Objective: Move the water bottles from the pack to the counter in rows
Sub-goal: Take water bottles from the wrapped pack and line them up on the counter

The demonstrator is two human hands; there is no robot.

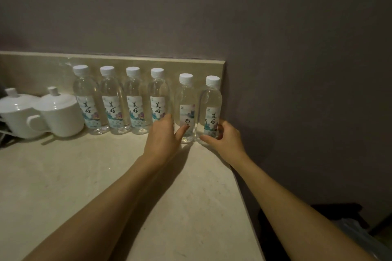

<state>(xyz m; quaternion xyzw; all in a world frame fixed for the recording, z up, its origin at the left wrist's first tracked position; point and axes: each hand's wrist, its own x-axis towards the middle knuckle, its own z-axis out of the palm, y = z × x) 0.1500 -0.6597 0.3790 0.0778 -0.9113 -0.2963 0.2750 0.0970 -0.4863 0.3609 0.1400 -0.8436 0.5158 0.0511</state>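
My left hand (163, 133) rests loosely against the fifth water bottle (186, 110) and my right hand (224, 139) grips the sixth bottle (210, 112), squaring both into the row along the tabletop's backsplash (38, 70).

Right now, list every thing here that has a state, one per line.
Four left bottles: capped, upright, in a row against the backsplash.
Fifth bottle: capped, upright, label turned differently, left hand touching it.
Sixth bottle: capped, upright, gripped low by right hand.
Two white cups: lids on, side by side.
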